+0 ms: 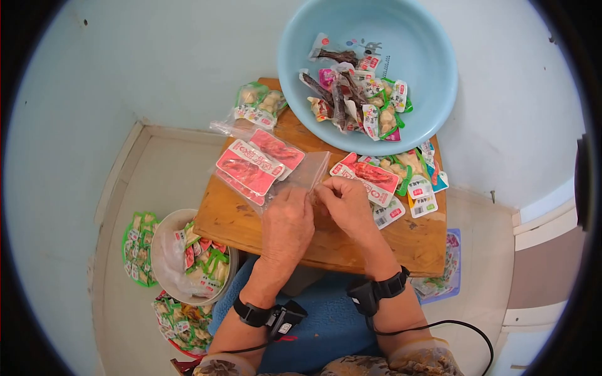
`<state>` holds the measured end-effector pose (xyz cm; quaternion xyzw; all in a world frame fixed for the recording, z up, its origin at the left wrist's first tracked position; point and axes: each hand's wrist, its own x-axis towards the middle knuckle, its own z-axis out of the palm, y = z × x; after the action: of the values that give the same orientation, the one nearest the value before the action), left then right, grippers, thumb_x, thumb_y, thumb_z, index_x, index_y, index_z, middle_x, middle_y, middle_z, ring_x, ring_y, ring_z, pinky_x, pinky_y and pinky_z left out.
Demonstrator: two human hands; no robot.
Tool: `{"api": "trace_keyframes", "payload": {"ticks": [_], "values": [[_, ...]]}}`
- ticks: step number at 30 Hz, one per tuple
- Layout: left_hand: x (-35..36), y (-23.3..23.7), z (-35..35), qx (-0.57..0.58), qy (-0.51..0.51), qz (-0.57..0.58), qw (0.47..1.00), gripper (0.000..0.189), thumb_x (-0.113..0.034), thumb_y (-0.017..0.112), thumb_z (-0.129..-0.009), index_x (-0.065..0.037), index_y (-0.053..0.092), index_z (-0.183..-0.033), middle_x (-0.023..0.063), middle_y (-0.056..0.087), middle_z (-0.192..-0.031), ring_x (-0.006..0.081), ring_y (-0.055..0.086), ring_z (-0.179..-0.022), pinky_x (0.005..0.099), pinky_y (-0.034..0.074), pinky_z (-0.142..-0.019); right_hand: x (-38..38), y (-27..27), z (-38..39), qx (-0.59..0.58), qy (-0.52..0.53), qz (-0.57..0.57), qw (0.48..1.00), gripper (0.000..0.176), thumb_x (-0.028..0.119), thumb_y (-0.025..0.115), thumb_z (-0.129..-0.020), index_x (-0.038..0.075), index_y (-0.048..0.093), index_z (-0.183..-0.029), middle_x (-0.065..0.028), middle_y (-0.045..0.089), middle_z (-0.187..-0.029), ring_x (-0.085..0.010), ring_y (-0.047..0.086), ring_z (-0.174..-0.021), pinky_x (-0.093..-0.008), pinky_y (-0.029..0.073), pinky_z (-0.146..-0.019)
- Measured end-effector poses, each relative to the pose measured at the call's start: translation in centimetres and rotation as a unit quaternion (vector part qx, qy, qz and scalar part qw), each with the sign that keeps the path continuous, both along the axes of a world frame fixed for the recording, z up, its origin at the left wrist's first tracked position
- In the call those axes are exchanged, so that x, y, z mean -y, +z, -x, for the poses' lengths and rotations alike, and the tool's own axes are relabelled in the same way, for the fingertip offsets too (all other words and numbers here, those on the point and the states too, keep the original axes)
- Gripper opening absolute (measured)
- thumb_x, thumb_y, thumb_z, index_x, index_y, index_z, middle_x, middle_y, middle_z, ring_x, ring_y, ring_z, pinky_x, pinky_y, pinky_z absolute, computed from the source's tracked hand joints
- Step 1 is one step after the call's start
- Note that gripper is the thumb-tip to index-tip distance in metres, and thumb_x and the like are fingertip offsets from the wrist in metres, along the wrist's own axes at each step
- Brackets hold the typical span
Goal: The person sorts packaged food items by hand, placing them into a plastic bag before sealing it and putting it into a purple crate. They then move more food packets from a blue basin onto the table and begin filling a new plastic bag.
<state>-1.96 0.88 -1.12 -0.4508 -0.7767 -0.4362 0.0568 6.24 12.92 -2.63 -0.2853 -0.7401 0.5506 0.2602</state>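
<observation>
A clear plastic bag (298,178) with red-and-white snack packets (251,168) inside lies on the wooden table (238,216). Its right edge is pinched between the fingers of my left hand (288,219) and my right hand (345,203), which almost meet at the bag's edge. Both hands are closed, with their fingertips on the plastic. Right of my right hand lie another red-and-white packet (370,178) and several smaller green, white and yellow packets (421,188).
A blue basin (439,81) with dark-meat and green packets stands at the table's back. More green packets (257,103) lie at its back left. On the floor are a white bucket (164,250), green-edged piles (141,247) and a purple basket (456,263). A cable trails from my right wrist.
</observation>
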Motion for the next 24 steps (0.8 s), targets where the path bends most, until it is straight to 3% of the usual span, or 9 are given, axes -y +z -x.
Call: {"api": "trace_keyframes", "payload": {"ticks": [4, 11, 14, 16, 17, 19, 20, 22, 24], "values": [[0.2, -0.1, 0.0, 0.017, -0.003, 0.009, 1.000, 0.006, -0.001, 0.060, -0.087, 0.000, 0.063, -0.092, 0.0206, 0.064, -0.085, 0.0412, 0.063, -0.079, 0.0470, 0.051, -0.069, 0.9, 1.6, 0.2, -0.003, -0.006, 0.171, 0.985, 0.020, 0.017, 0.065, -0.092, -0.001, 0.066, -0.083, -0.0017, 0.064, -0.066, -0.0069, 0.057, -0.052, -0.0236, 0.042, -0.046], [0.3, -0.2, 0.2, 0.026, 0.007, 0.000, 1.000, 0.006, 0.000, 0.059, -0.087, 0.000, 0.063, -0.091, 0.0206, 0.064, -0.085, 0.0407, 0.063, -0.081, 0.0464, 0.050, -0.069, 0.9, 1.5, 0.1, 0.001, 0.033, 0.162, 0.986, 0.019, 0.015, 0.063, -0.094, 0.000, 0.065, -0.083, -0.0016, 0.063, -0.068, -0.0073, 0.057, -0.051, -0.0230, 0.042, -0.045], [0.2, 0.1, 0.6, 0.002, 0.025, -0.034, 0.999, 0.005, -0.004, 0.059, -0.088, 0.000, 0.058, -0.091, 0.0215, 0.061, -0.083, 0.0418, 0.062, -0.077, 0.0496, 0.050, -0.066, 0.3, 1.0, -0.1, 0.009, 0.024, 0.115, 0.993, 0.018, 0.014, 0.065, -0.090, 0.000, 0.065, -0.079, -0.0025, 0.062, -0.063, -0.0086, 0.058, -0.052, -0.0263, 0.044, -0.047], [0.3, 0.4, 0.5, 0.013, 0.083, -0.034, 0.996, 0.009, -0.004, 0.059, -0.088, 0.000, 0.055, -0.095, 0.0205, 0.060, -0.080, 0.0411, 0.061, -0.076, 0.0489, 0.050, -0.066, -0.1, 0.3, -0.3, 0.070, -0.016, 0.020, 0.997, 0.017, 0.012, 0.068, -0.082, -0.002, 0.065, -0.074, -0.0101, 0.063, -0.059, -0.0172, 0.062, -0.053, -0.0333, 0.048, -0.051], [0.3, 0.5, 0.5, 0.013, 0.084, -0.035, 0.996, 0.009, -0.004, 0.059, -0.088, 0.000, 0.055, -0.095, 0.0205, 0.060, -0.080, 0.0411, 0.061, -0.076, 0.0489, 0.050, -0.066, -0.1, -0.2, -0.4, 0.070, -0.015, 0.020, 0.997, 0.017, 0.012, 0.068, -0.082, -0.002, 0.065, -0.074, -0.0101, 0.063, -0.059, -0.0172, 0.062, -0.053, -0.0333, 0.048, -0.051], [0.2, 0.9, 0.4, -0.037, 0.121, -0.033, 0.991, 0.012, -0.001, 0.058, -0.090, -0.003, 0.057, -0.102, 0.0200, 0.062, -0.083, 0.0410, 0.063, -0.073, 0.0464, 0.050, -0.062, -0.1, -0.8, -0.4, 0.068, -0.042, -0.138, 0.987, 0.016, 0.012, 0.067, -0.076, -0.003, 0.065, -0.072, -0.0191, 0.063, -0.060, -0.0299, 0.064, -0.056, -0.0395, 0.050, -0.056], [0.2, 0.9, 0.4, -0.038, 0.122, -0.034, 0.991, 0.012, -0.001, 0.058, -0.090, -0.003, 0.057, -0.102, 0.0200, 0.062, -0.083, 0.0410, 0.063, -0.073, 0.0464, 0.050, -0.062, 0.0, -0.7, -0.4, 0.068, -0.041, -0.139, 0.987, 0.016, 0.012, 0.067, -0.076, -0.003, 0.065, -0.072, -0.0191, 0.063, -0.060, -0.0299, 0.064, -0.056, -0.0395, 0.050, -0.056], [0.2, 1.0, 0.2, -0.078, 0.140, -0.009, 0.987, 0.015, -0.003, 0.060, -0.090, -0.004, 0.057, -0.105, 0.0186, 0.063, -0.084, 0.0395, 0.063, -0.075, 0.0463, 0.050, -0.063, 0.4, 0.3, -0.3, 0.091, -0.054, -0.197, 0.975, 0.015, 0.012, 0.066, -0.076, -0.003, 0.066, -0.073, -0.0226, 0.063, -0.066, -0.0385, 0.064, -0.062, -0.0437, 0.051, -0.061], [0.1, 0.6, 0.0, -0.111, 0.126, -0.012, 0.986, 0.011, -0.005, 0.059, -0.090, -0.004, 0.054, -0.100, 0.0172, 0.060, -0.081, 0.0376, 0.062, -0.073, 0.0454, 0.050, -0.062, 0.7, 0.9, -0.6, 0.115, -0.057, -0.208, 0.970, 0.015, 0.012, 0.065, -0.076, -0.002, 0.065, -0.072, -0.0220, 0.064, -0.066, -0.0386, 0.064, -0.064, -0.0445, 0.051, -0.062]]}}
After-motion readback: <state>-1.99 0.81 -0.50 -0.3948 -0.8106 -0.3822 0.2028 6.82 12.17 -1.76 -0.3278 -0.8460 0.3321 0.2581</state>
